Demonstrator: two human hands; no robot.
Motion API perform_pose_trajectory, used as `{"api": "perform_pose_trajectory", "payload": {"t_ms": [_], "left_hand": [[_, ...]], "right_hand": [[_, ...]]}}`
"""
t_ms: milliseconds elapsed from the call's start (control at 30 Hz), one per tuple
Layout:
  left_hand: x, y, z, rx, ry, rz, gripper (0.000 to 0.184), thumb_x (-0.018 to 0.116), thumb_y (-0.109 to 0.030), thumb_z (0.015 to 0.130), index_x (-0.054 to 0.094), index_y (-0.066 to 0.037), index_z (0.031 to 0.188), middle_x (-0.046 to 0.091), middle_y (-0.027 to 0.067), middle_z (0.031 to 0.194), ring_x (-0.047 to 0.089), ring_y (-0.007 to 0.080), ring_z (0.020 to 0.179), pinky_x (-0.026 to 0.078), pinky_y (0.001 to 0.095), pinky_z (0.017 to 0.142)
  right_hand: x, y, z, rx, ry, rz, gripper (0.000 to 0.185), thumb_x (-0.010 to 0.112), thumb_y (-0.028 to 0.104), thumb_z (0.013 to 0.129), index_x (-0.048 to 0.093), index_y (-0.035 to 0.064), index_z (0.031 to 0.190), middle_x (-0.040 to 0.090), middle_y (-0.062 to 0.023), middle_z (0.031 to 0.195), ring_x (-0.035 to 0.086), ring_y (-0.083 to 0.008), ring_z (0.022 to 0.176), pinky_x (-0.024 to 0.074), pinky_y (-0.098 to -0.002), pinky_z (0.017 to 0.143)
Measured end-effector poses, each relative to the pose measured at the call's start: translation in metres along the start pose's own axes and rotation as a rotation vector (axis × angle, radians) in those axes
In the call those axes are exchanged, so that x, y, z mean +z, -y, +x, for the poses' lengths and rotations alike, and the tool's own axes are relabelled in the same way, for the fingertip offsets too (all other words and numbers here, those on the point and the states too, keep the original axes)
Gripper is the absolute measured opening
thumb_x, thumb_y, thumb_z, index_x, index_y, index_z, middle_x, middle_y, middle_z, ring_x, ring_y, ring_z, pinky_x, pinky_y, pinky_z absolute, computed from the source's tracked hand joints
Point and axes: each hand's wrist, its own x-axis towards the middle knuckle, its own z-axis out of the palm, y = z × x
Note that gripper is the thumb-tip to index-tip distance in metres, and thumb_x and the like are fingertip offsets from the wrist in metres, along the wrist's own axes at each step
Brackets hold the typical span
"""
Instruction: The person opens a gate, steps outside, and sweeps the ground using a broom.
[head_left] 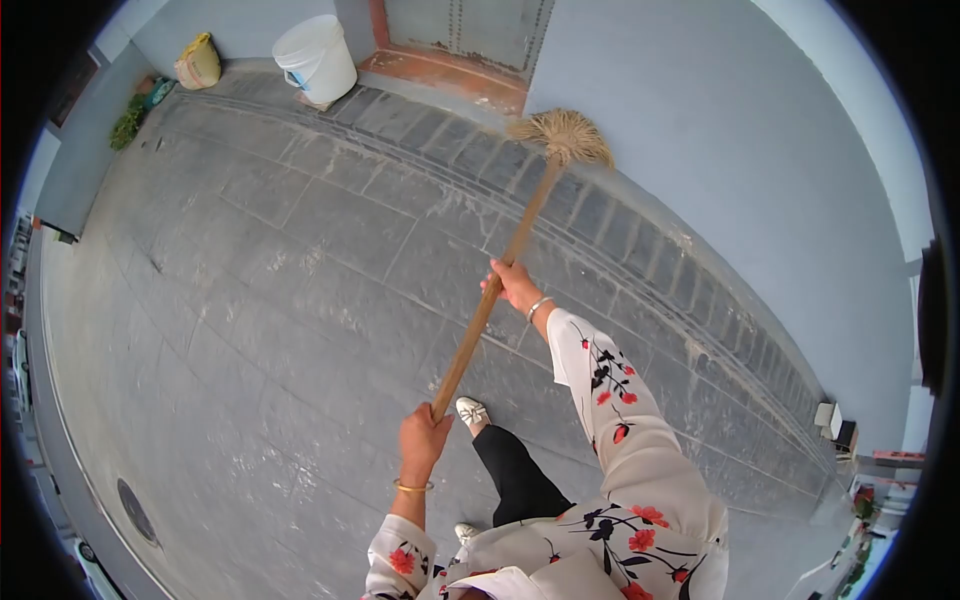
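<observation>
A straw broom [470,345] with a long wooden handle runs diagonally across the view. Its bristle head [568,138] rests at the raised brick edging, close against the grey wall. Near the handle's lower end, my left hand [424,442] is wrapped round the wood, a gold bangle on its wrist. Farther up, my right hand [514,287] grips the handle about midway, with a silver bracelet on that wrist. Both hands are closed on the broom.
Grey paving [290,330] spreads out to the left. A white bucket [316,62] and a yellow sack [198,62] stand along the wall beside the doorway [460,30]. A dark round cover [137,510] lies at lower left. Small boxes [835,425] sit at right.
</observation>
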Motion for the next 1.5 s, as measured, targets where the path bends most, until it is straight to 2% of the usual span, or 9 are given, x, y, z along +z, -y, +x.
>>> {"api": "perform_pose_trajectory", "payload": {"t_ms": [167,333,433,533,700,1033,1200,1333,1500], "left_hand": [[-0.018,-0.004,0.016,-0.103,0.041,-0.053,0.027,0.063,-0.020,0.059,0.045,0.001,0.060,0.048,0.0208,0.057,0.047,0.0377,0.057,0.037,0.0388,0.047],[-0.068,0.022,-0.097,-0.252,0.151,0.105,0.025,0.063,-0.021,0.058,0.048,-0.001,0.061,0.050,0.0176,0.055,0.050,0.0351,0.054,0.039,0.0383,0.047],[-0.076,0.055,-0.161,-0.292,0.141,0.048,0.024,0.063,-0.021,0.058,0.049,-0.002,0.063,0.050,0.0170,0.053,0.051,0.0344,0.052,0.040,0.0381,0.046],[-0.076,0.061,-0.178,-0.328,0.129,0.124,0.025,0.063,-0.022,0.059,0.050,-0.004,0.070,0.052,0.0150,0.054,0.052,0.0320,0.050,0.041,0.0371,0.045],[-0.062,0.051,-0.151,-0.271,0.074,0.102,0.024,0.062,-0.021,0.061,0.051,-0.004,0.073,0.052,0.0144,0.059,0.052,0.0310,0.052,0.042,0.0369,0.046],[-0.095,0.088,-0.261,-0.432,0.115,0.234,0.028,0.064,-0.025,0.058,0.052,-0.005,0.075,0.053,0.0125,0.059,0.053,0.0299,0.053,0.042,0.0346,0.046],[-0.058,0.100,-0.247,-0.597,-0.004,0.065,0.029,0.063,-0.026,0.060,0.051,-0.005,0.076,0.052,0.0136,0.058,0.052,0.0315,0.052,0.041,0.0363,0.046],[-0.029,0.054,-0.126,-0.352,0.058,0.129,0.026,0.062,-0.018,0.062,0.049,-0.003,0.077,0.052,0.0161,0.063,0.052,0.0331,0.056,0.041,0.0384,0.047],[-0.037,0.041,-0.070,-0.182,-0.047,0.082,0.029,0.061,-0.013,0.061,0.048,-0.001,0.084,0.053,0.0166,0.066,0.052,0.0324,0.060,0.041,0.0370,0.050]], "right_hand": [[0.022,-0.011,0.022,0.053,-0.079,-0.090,0.017,0.048,0.015,0.075,0.043,-0.0006,0.076,0.047,-0.0092,0.064,0.054,-0.0228,0.057,0.0482,-0.0348,0.055],[0.018,-0.077,-0.070,0.429,0.345,0.177,0.012,0.051,0.009,0.072,0.044,0.0002,0.074,0.050,-0.0114,0.069,0.054,-0.0245,0.065,0.0471,-0.0409,0.061],[0.041,-0.109,-0.131,0.484,0.101,0.119,0.010,0.049,0.003,0.070,0.043,-0.0009,0.076,0.049,-0.0132,0.072,0.054,-0.0248,0.069,0.0467,-0.0415,0.063],[0.044,-0.099,-0.158,0.538,0.084,0.088,0.011,0.048,0.003,0.070,0.043,-0.0023,0.077,0.049,-0.0130,0.073,0.054,-0.0241,0.067,0.0468,-0.0403,0.063],[0.034,-0.073,-0.136,0.409,0.060,0.086,0.011,0.049,0.007,0.070,0.042,-0.0013,0.074,0.049,-0.0106,0.070,0.055,-0.0230,0.063,0.0482,-0.0350,0.059],[0.070,-0.145,-0.197,0.662,0.137,0.104,0.012,0.047,0.005,0.071,0.039,0.0000,0.078,0.048,-0.0096,0.070,0.054,-0.0232,0.066,0.0472,-0.0359,0.063],[0.074,-0.162,-0.157,0.616,0.139,0.151,0.007,0.046,0.004,0.068,0.041,0.0003,0.069,0.047,-0.0081,0.063,0.053,-0.0214,0.056,0.0482,-0.0329,0.053],[0.053,-0.171,-0.048,0.397,0.145,-0.004,0.008,0.046,0.006,0.068,0.042,0.0005,0.064,0.046,-0.0105,0.054,0.052,-0.0242,0.051,0.0463,-0.0358,0.046],[0.069,-0.141,0.005,0.479,-0.013,-0.133,0.016,0.046,0.013,0.073,0.040,-0.0003,0.079,0.048,-0.0120,0.067,0.052,-0.0257,0.057,0.0458,-0.0416,0.052]]}}
